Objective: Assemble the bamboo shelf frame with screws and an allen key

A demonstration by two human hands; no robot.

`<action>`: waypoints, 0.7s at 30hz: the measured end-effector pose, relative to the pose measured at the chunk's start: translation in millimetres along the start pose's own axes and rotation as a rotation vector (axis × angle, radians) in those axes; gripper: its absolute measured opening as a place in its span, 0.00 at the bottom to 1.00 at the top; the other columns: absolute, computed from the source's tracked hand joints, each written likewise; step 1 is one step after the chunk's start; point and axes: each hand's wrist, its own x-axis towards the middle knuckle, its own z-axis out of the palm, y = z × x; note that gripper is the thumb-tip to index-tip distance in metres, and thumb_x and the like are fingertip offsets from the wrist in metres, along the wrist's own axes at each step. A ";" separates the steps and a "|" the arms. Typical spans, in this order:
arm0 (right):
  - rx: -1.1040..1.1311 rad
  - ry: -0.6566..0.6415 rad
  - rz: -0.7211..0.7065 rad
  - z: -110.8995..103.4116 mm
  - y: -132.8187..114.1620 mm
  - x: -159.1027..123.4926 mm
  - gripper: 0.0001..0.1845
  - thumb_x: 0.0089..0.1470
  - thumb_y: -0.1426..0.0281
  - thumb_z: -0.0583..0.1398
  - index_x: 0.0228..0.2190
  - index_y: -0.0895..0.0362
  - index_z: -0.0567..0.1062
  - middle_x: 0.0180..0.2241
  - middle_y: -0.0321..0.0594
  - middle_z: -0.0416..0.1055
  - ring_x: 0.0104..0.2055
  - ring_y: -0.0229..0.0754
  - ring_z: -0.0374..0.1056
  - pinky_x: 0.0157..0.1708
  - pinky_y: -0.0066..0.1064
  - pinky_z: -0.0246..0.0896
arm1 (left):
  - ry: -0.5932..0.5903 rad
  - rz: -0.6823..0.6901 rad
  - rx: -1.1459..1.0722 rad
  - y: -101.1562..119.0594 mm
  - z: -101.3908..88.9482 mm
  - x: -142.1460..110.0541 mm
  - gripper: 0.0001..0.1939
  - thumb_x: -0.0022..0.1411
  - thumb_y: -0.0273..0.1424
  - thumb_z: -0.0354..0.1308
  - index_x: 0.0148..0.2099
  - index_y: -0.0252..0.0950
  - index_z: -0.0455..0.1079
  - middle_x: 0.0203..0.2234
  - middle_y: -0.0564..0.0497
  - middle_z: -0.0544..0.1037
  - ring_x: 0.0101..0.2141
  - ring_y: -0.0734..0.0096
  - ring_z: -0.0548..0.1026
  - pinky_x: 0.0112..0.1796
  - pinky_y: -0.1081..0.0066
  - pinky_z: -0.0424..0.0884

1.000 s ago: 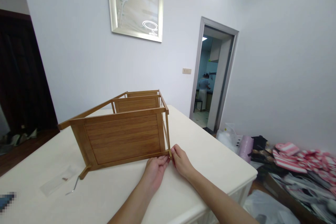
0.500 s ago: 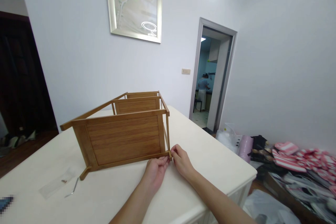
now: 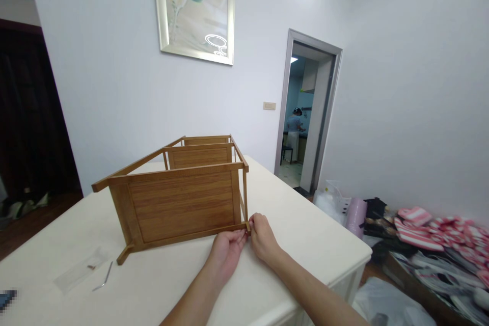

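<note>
A brown wooden shelf rack (image 3: pixel 187 206) lies on its side on the white table (image 3: pixel 168 290), its panels standing upright. My left hand (image 3: pixel 228 249) is at the rack's lower right corner, its fingers closed on the short leg end. Just right of that leg, my right hand (image 3: pixel 262 237) has its thumb and fingers pinched together against the corner. Whatever sits between those fingertips is too small and hidden to tell. On the table to the left lie a bent metal hex key (image 3: pixel 104 277) and a clear plastic bag (image 3: pixel 78 272) with a small brownish piece of hardware (image 3: pixel 91 267).
A dark object (image 3: pixel 6 299), partly blurred out, sits at the table's left edge. Beyond the table's right side are a cardboard box (image 3: pixel 405 275), striped cloths (image 3: pixel 420 229), a pink roll (image 3: pixel 356 217) and plastic bags. A person (image 3: pixel 294 130) stands in the room past the doorway.
The whole view has shifted slightly. Both hands stay at the same corner of the rack, with hardly any visible movement.
</note>
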 end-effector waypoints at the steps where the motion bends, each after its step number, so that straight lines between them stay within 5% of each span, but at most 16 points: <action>1: -0.011 0.001 0.009 0.7 0.4 0.8 0.09 0.57 0.73 0.51 0.26 0.54 0.64 0.29 0.41 0.66 0.34 0.45 0.59 0.36 0.34 0.53 | 0.002 -0.006 -0.005 0.0 -0.2 -0.1 0.13 0.46 0.11 0.51 0.30 0.25 0.74 0.35 0.33 0.81 0.42 0.60 0.80 0.52 0.64 0.75; 9: 0.002 -0.021 0.077 0.9 3.6 6.2 0.12 0.58 0.72 0.51 0.23 0.53 0.63 0.26 0.40 0.68 0.31 0.43 0.62 0.33 0.32 0.53 | 0.045 -0.011 -0.027 1.9 -2.9 2.3 0.10 0.50 0.16 0.51 0.25 0.34 0.67 0.28 0.40 0.79 0.34 0.64 0.80 0.48 0.61 0.77; 14: 0.065 -0.069 0.084 -4.7 -4.8 1.5 0.08 0.59 0.65 0.55 0.28 0.53 0.66 0.27 0.36 0.71 0.29 0.41 0.65 0.30 0.30 0.56 | 0.009 -0.011 -0.008 2.7 -0.8 1.3 0.07 0.51 0.18 0.51 0.27 0.32 0.68 0.31 0.36 0.79 0.37 0.61 0.80 0.48 0.61 0.76; 21: -0.006 -0.047 0.073 -9.2 -12.1 -5.1 0.02 0.55 0.70 0.56 0.30 0.53 0.68 0.27 0.38 0.73 0.28 0.42 0.66 0.30 0.31 0.55 | -0.004 -0.026 0.096 6.2 4.4 -5.8 0.07 0.50 0.19 0.51 0.26 0.33 0.68 0.33 0.35 0.80 0.40 0.60 0.80 0.49 0.60 0.75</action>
